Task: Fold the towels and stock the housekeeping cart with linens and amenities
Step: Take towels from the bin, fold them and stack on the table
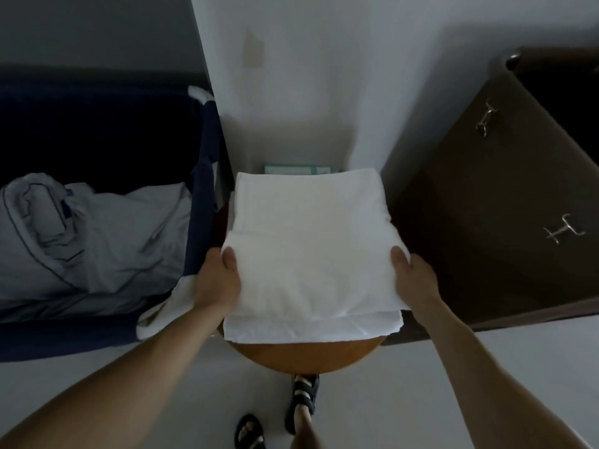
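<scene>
Both hands, left hand [217,280] and right hand [416,276], grip the folded white towel [308,247] by its sides, thumbs on top, over a round wooden table [304,354].

Fingers of left hand [217,280] and right hand [413,275] beneath towel [308,241]; teal box [296,169] mostly behind it.

The white towel [308,241] lies folded flat in a thick, roughly square stack. The left hand [217,277] and right hand [415,277] pinch its side edges (thumbs on top). Beyond the grip its top is smooth; nearer than the grip a lower layer sticks out past the upper fold.
</scene>
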